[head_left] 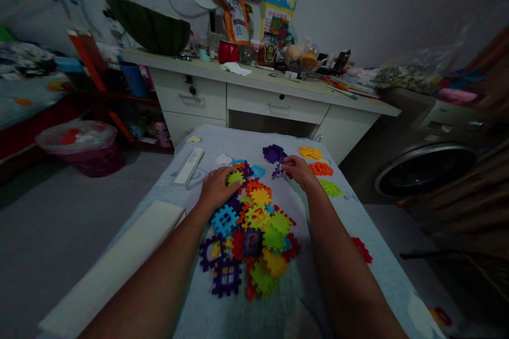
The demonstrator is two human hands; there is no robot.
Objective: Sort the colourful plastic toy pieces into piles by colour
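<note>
A heap of colourful plastic interlocking tiles [254, 233] lies on a cloth-covered table [358, 222] between my forearms. My left hand [217, 188] rests at the heap's far end, fingers curled round a yellow-green tile [234, 177]. My right hand [298, 169] pinches a small purple tile [278, 171] just below a stack of purple tiles [273, 153]. Sorted piles sit to the right: yellow [310, 152], orange [321, 168] and light green [331, 187].
A white flat box [190, 166] and a long white board [115, 265] lie at the table's left. A lone red tile [361, 250] sits at the right edge. Beyond stand a cluttered white desk [270, 100], a pink bin [81, 145] and a washing machine [425, 169].
</note>
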